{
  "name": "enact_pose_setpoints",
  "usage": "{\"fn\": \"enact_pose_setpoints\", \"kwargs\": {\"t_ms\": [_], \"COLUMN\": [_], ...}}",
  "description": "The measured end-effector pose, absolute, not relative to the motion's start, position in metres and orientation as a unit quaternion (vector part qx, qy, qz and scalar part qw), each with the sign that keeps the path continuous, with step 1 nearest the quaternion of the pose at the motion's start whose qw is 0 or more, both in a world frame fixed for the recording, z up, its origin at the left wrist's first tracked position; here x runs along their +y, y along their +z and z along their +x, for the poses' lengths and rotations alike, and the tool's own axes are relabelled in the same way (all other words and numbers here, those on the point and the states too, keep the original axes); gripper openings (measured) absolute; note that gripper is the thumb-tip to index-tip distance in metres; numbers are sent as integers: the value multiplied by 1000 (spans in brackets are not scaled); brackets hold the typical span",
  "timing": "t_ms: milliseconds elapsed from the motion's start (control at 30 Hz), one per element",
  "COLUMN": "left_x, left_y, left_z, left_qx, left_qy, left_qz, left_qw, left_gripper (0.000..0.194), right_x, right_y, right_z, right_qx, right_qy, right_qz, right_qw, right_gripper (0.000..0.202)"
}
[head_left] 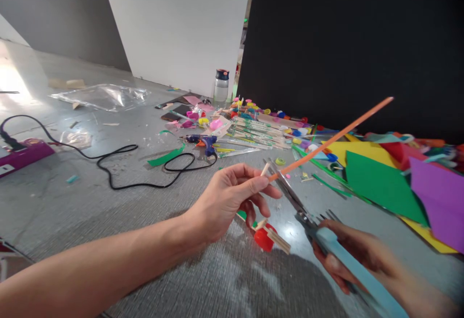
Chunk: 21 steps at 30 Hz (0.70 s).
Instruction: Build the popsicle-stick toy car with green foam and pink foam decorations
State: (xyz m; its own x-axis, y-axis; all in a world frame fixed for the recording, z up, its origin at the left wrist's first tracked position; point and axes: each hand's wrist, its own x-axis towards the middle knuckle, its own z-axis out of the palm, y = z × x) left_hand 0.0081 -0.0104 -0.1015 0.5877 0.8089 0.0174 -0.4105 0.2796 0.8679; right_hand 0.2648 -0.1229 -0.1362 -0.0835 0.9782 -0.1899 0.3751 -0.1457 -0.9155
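Observation:
My left hand (241,190) pinches one end of an orange straw (337,137) between thumb and fingers. A short pale stick (265,168) pokes up at the same fingertips. From the right, my right hand (357,250) grips scissors (308,221) with light-blue handles. Their blades reach the straw close to my left fingertips; whether they have cut into it I cannot tell. Beneath my left hand, on the table, lies a red bottle cap (263,240) with several pale sticks (280,241) against it and a green strip, partly covered by my fingers.
A blue glue gun (208,144) lies beyond my left hand, its black cable looping across the table. At the left stand a purple power strip (27,156) and a plastic bag (105,96). Wrapped straws (257,132), a bottle (221,87) and green paper (380,182) lie farther back and right.

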Motion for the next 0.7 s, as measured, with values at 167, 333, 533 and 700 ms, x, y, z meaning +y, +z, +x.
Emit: {"fn": "enact_pose_setpoints", "kwargs": {"t_ms": [167, 333, 533, 700], "left_x": [-8, -6, -7, -6], "left_y": [-104, -107, -108, -108], "left_z": [9, 11, 11, 10], "left_qx": [242, 265, 277, 273], "left_qy": [400, 403, 400, 397], "left_qz": [443, 433, 435, 439], "left_qw": [765, 762, 758, 758], "left_gripper": [17, 18, 18, 22], "right_x": [-117, -113, -114, -114], "right_y": [-135, -142, -140, -135], "right_z": [257, 250, 246, 245], "right_qx": [-538, -539, -532, -526], "right_qy": [559, 570, 569, 571], "right_qz": [-554, -544, -549, -552], "right_qw": [301, 298, 302, 303], "right_gripper": [34, 43, 39, 39]}}
